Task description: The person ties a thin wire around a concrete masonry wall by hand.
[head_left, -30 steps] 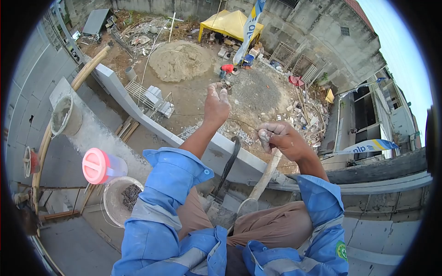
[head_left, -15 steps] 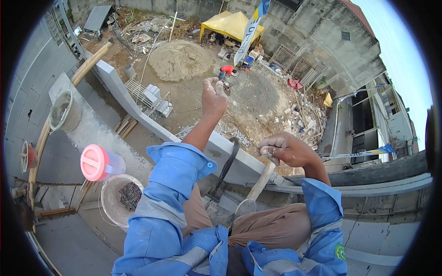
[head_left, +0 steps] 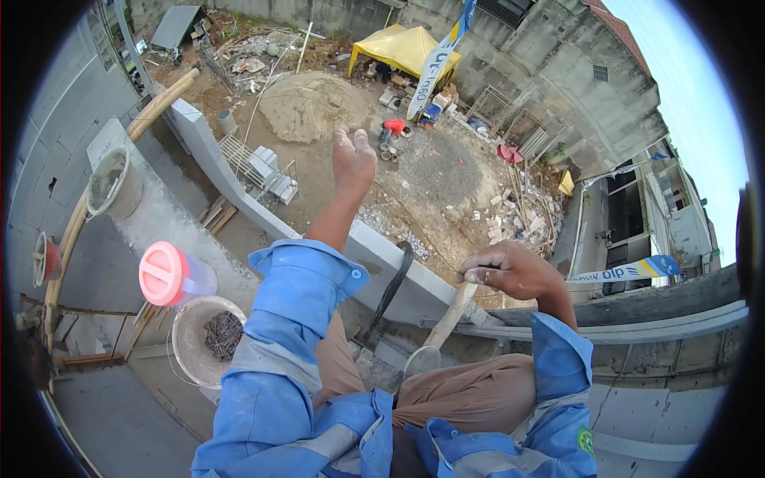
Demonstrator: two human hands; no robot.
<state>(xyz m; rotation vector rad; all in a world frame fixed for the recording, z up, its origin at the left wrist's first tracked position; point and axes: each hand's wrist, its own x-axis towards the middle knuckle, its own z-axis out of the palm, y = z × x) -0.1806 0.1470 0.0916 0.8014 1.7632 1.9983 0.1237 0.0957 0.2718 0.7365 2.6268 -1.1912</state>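
Note:
Both my hands are raised past the wall edge, dusted with pale powder. My left hand (head_left: 353, 163) is closed, its fingers curled up and pinched together. My right hand (head_left: 510, 271), lower and to the right, is also closed, thumb against fingertips. A thin strand (head_left: 422, 235), string or wire, seems to stretch between them; it is too fine to tell which. Under my right hand a pale wooden pole (head_left: 452, 315) slants up from near my knees. A black hose or cable (head_left: 390, 291) loops over the block wall (head_left: 406, 279) between my arms.
At left, a bucket of nails (head_left: 211, 338), a pink-lidded jug (head_left: 177, 273) and a mortar-stained bucket (head_left: 115, 183) stand along a plank (head_left: 179, 215). Bamboo poles (head_left: 68, 255) run beside it. Far below are a sand pile (head_left: 311, 107), a yellow canopy (head_left: 402, 49) and a person in red (head_left: 393, 127).
My left hand has moved slightly left and down. My right hand has shifted slightly right and down, its wrist more bent. Both stay closed. The view has shifted slightly.

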